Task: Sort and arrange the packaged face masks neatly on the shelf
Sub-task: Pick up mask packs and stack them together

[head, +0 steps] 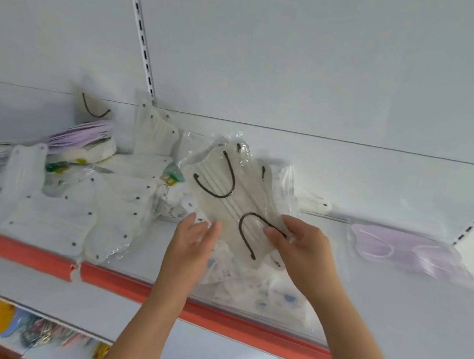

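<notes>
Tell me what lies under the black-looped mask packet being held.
Under the black-looped mask packet, pinched by the right hand, lie more clear packets with pale blue-printed masks on the shelf. How many, and what lies beneath its middle, is covered.

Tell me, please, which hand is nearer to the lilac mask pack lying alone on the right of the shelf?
Right. The right hand, gripping the black-looped mask pack, is just left of the lilac mask pack; the left hand is farther left.
</notes>
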`<state>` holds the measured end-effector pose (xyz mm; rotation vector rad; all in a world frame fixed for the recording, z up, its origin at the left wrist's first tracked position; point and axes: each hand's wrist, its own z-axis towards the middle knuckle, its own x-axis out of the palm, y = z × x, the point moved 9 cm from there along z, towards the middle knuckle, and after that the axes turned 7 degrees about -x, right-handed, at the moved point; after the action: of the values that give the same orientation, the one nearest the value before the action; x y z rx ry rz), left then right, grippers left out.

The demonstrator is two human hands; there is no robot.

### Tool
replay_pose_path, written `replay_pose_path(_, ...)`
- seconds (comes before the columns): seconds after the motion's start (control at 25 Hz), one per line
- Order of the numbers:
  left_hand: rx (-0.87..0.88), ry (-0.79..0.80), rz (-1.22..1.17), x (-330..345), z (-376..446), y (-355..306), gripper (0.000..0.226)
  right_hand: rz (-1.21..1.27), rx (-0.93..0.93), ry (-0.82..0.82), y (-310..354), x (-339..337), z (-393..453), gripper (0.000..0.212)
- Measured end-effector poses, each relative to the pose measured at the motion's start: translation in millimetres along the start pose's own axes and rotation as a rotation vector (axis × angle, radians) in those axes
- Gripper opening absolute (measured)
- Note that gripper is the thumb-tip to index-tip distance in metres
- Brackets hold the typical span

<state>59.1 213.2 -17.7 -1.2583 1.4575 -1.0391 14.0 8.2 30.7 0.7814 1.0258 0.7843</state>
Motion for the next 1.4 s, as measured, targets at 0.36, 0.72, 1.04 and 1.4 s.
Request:
replay_pose_path(0.36, 0.060, 0.117, -0.221, -2.3, 14.7, -22.5, 0.017, -0.005, 0.070, 0.035, 9.7, 22.5, 3.3, 0.036)
replay_pose_path(0.72, -0.076, 0.192, -0.435, -2.9, 27.9, -16.4, 0.057, 0.388, 0.227, -0.207, -22.4, 0.2, -4.2, 0.007)
replay_pose_path(1.04, -0.160, 0.429, -0.373, 42.5, 10.2, -15.5, 0.086, 0.417, 0.164, -0.170, -31.3, 1.9, -15.6, 0.018)
replay_pose_path(1.4, -0.085, 0.338, -0.369, 40.5, 2.8, -24.9, 0.017, 0.555, 0.253, -0.329, -40.9, -21.5, -13.7, 0.007)
